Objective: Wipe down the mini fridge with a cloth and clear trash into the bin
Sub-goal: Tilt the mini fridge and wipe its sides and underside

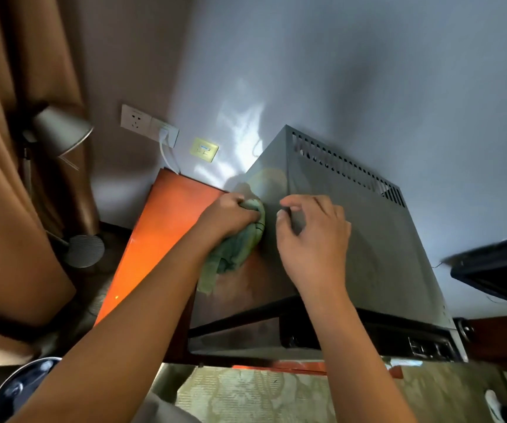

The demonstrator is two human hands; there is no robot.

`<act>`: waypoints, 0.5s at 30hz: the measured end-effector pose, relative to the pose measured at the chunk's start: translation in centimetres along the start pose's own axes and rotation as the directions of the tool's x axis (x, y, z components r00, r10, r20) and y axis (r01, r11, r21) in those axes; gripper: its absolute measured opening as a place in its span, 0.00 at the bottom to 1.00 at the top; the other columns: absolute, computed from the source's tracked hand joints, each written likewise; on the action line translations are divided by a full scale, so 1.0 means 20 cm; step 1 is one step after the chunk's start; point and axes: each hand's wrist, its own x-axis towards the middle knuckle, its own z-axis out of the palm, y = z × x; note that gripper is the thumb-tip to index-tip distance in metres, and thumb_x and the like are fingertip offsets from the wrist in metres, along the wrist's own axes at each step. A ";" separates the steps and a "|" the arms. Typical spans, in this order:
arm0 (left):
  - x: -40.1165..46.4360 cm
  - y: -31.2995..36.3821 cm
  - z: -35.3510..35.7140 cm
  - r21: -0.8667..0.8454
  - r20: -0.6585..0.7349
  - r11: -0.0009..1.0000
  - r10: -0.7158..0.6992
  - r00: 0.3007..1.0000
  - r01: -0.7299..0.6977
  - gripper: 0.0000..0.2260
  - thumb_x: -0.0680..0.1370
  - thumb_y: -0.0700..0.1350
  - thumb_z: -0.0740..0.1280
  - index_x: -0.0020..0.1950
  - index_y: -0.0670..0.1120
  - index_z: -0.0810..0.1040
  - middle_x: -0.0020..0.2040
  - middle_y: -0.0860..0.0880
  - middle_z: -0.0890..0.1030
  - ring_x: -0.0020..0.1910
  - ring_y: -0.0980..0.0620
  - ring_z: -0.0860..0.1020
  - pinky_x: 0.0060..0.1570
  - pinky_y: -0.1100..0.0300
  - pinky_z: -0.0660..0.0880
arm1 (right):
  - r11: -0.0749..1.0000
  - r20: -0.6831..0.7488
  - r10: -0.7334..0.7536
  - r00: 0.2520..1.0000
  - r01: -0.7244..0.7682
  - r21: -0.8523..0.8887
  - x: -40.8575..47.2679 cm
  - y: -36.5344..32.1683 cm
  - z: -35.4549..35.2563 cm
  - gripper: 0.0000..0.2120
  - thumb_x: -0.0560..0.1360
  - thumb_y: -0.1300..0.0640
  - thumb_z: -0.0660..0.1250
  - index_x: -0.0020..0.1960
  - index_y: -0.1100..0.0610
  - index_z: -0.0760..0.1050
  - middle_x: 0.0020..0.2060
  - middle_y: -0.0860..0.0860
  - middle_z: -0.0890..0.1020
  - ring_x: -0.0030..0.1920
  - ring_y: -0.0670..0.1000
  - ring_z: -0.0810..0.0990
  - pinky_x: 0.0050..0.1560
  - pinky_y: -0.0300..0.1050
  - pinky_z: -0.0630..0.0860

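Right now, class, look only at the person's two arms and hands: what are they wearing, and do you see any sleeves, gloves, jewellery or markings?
Both forearms are bare as far as the picture shows: no sleeves in view. The left hand and right hand wear no gloves. No rings, watch, bracelet or markings show on either wrist or on the fingers that can be seen.

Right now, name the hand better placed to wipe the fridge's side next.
Left. The left hand already grips the cloth against the fridge side; the right hand rests on top, holding no cloth.
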 end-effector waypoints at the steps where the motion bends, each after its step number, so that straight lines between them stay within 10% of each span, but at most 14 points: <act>1: 0.00 0.05 -0.01 -0.050 0.008 0.998 0.040 0.999 -0.039 0.17 0.66 0.56 0.71 0.46 0.46 0.80 0.39 0.50 0.81 0.39 0.49 0.79 0.42 0.58 0.76 | 0.999 -0.050 0.025 0.998 -0.023 0.047 0.03 0.00 0.00 0.06 0.77 0.52 0.67 0.52 0.42 0.79 0.50 0.40 0.77 0.56 0.47 0.73 0.55 0.42 0.59; 8: 0.07 0.15 0.07 -0.091 -0.219 0.979 0.161 0.962 -0.185 0.11 0.74 0.59 0.68 0.51 0.54 0.75 0.41 0.53 0.82 0.41 0.53 0.80 0.39 0.60 0.71 | 0.945 -0.159 0.194 0.968 -0.141 0.296 0.08 0.02 0.03 0.08 0.77 0.54 0.66 0.47 0.40 0.76 0.42 0.40 0.76 0.46 0.47 0.75 0.57 0.34 0.63; 15: 0.07 0.09 -0.03 0.094 -0.015 0.993 0.079 0.997 -0.077 0.11 0.69 0.58 0.71 0.38 0.53 0.75 0.38 0.52 0.81 0.40 0.51 0.80 0.37 0.58 0.74 | 0.981 -0.035 0.145 0.989 -0.139 0.133 0.11 0.02 0.00 0.08 0.78 0.55 0.67 0.50 0.42 0.78 0.43 0.40 0.77 0.49 0.47 0.75 0.52 0.43 0.59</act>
